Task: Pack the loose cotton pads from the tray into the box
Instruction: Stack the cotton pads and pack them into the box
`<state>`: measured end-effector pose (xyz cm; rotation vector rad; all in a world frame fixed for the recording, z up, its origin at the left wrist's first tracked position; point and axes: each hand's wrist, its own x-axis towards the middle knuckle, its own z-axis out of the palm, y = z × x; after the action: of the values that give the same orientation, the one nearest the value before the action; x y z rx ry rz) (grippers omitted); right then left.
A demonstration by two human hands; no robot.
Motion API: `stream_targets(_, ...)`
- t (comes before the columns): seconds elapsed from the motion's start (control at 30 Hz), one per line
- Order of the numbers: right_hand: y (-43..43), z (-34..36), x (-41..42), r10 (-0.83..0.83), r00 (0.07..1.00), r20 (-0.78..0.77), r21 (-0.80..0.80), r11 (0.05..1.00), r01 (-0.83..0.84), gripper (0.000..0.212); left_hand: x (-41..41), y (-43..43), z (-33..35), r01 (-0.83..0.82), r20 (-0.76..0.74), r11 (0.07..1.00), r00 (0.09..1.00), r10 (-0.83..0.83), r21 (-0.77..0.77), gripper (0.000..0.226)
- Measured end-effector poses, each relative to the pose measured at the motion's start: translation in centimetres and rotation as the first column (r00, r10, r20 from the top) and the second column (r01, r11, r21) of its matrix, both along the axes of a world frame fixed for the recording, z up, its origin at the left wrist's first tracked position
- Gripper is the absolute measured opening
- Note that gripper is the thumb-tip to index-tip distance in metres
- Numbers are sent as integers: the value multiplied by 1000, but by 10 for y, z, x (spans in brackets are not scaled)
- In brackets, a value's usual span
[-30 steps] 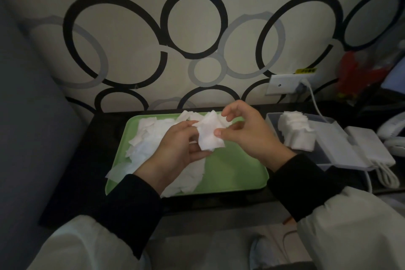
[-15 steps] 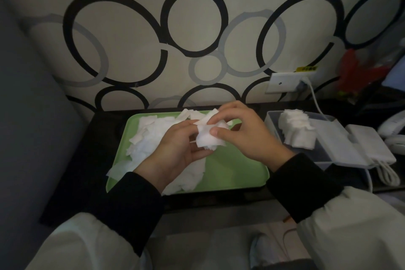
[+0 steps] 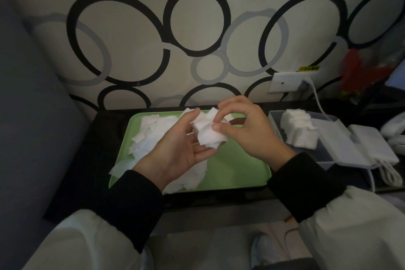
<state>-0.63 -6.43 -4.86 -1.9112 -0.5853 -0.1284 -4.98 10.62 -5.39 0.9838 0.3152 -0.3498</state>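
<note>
A green tray (image 3: 236,171) lies on the dark table, with loose white cotton pads (image 3: 153,131) heaped over its left half. Above the tray, my left hand (image 3: 177,149) cradles a small bunch of cotton pads (image 3: 208,133) in its curled fingers. My right hand (image 3: 247,131) pinches the same bunch from the right with thumb and fingertips. To the right stands a clear box (image 3: 328,153) with its lid open, and a stack of pads (image 3: 300,127) sits inside it.
A white charger with a coiled cable (image 3: 377,149) lies right of the box. A wall socket (image 3: 289,82) with a plugged cable sits behind it. Red items (image 3: 363,72) are at the far right. A grey cushion (image 3: 28,116) borders the left.
Both hands have kept working the held bunch of pads; my left hand has turned more palm-up under it and my right fingers have shifted on its top edge.
</note>
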Motion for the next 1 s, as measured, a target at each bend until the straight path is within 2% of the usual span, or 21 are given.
stream_targets(0.17, -12, 12, 0, 16, 999, -36, -11, 1000, -16, 21, -2, 2, 0, 20, 52, 999, 998, -21, 27, 40)
stream_targets(0.27, -18, 17, 1, 77, 992, -97, 179, 982, -58, 16, -2, 1, -2, -19, 69, 997, 997, 14, 75, 27)
stream_targets(0.33, -20, 19, 1, 115, 973, -200, 323, 945, -45, 19, -1, 1, -3, -47, 68, 993, 997, 39, 112, 21)
stream_targets(0.43, -20, 20, 0, 191, 921, -340, 397, 917, -44, 18, -1, 2, -6, -30, 97, 982, 995, 12, 189, 21)
stream_targets(0.57, -21, 17, 0, 277, 881, -384, 341, 929, -144, 14, -2, 0, -8, -11, 149, 960, 988, -32, 279, 21)
stream_targets(0.8, -26, 18, 2, 137, 920, -367, 75, 990, -118, 32, -2, -7, -8, -20, 174, 918, 983, -54, 396, 28)
stream_targets(1.0, -24, 13, 3, 86, 920, -382, 14, 996, -87, 36, 0, -9, -11, -6, 162, 902, 984, -72, 433, 29)
